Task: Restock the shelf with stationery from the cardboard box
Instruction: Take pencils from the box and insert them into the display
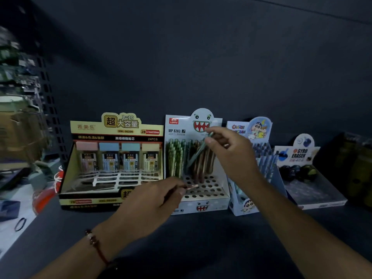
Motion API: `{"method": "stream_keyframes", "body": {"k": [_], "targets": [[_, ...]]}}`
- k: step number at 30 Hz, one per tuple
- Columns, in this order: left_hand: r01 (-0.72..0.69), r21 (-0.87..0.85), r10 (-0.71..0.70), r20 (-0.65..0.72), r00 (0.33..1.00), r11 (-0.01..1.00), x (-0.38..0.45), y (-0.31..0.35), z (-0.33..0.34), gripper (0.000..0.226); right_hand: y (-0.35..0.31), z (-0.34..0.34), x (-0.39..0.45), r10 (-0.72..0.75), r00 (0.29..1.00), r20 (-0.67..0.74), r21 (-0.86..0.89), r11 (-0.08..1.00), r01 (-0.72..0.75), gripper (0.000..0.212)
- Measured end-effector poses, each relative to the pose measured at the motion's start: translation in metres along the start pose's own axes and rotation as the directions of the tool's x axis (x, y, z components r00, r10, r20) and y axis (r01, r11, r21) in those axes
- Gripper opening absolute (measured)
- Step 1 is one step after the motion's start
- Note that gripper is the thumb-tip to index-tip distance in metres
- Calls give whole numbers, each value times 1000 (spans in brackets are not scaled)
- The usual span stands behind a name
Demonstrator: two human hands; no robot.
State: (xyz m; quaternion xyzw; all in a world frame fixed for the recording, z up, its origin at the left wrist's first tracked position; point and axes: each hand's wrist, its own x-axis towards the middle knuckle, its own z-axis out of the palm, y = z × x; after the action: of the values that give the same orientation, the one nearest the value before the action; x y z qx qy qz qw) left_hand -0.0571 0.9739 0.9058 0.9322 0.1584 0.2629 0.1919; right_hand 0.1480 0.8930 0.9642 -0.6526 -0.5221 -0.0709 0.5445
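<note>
Dim dark shelf (201, 238): right hand (231, 156) pinched a light, stiff teal pencil (198, 154) near its top over the monster display box (203, 204) mid-shelf, left hand (159, 200) pinching a pink one (192, 187).

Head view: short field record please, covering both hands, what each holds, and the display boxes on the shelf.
left hand: pinches a pink pencil over the empty holes
right hand: pinches a green pencil, tilted, tip among the standing pencils
pencil display: back rows filled, front holes empty
lead refill box: left of the pencil display
eraser box: far right
shelf: dark
</note>
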Motion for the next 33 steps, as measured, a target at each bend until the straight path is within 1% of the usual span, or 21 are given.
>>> {"method": "stream_keyframes", "body": {"k": [3,5,8,11,15,20,22,25,27,30,33], "targets": [[-5,6,5,15,1000,1000,-1,-1,-2,27,6,5,6,-33,990,140,-135,989,52,22],[-12,14,11,33,999,1000,-1,-2,-1,25,9,7,9,-46,985,164,-173,982,75,22],[-25,23,24,65,998,999,0,-3,-1,21,11,9,13,-47,983,177,-177,981,79,21],[-27,18,26,82,996,999,0,-2,0,17,10,9,20,-38,972,230,-185,979,82,21],[-18,8,17,91,996,1000,-1,-2,0,16,7,5,32,-36,953,302,-216,971,105,15],[-23,4,22,112,994,1000,0,-2,-1,18,9,6,37,-13,916,400,-234,965,116,12],[-22,0,22,119,993,1000,-1,-1,-1,19,10,10,36,-26,912,410,-241,961,136,12],[-22,-6,23,117,993,1000,-1,0,-1,19,15,18,36,-133,918,375,-335,904,267,17],[-23,-7,23,116,993,1000,-1,0,-2,19,16,21,38,-131,934,333,-385,885,261,21],[-25,-16,27,114,993,1000,-1,0,-3,19,21,25,38,-114,943,313,-367,901,231,23],[-26,-11,27,111,993,1000,-1,0,-3,20,27,32,32,-128,950,286,-384,893,236,28]]}}
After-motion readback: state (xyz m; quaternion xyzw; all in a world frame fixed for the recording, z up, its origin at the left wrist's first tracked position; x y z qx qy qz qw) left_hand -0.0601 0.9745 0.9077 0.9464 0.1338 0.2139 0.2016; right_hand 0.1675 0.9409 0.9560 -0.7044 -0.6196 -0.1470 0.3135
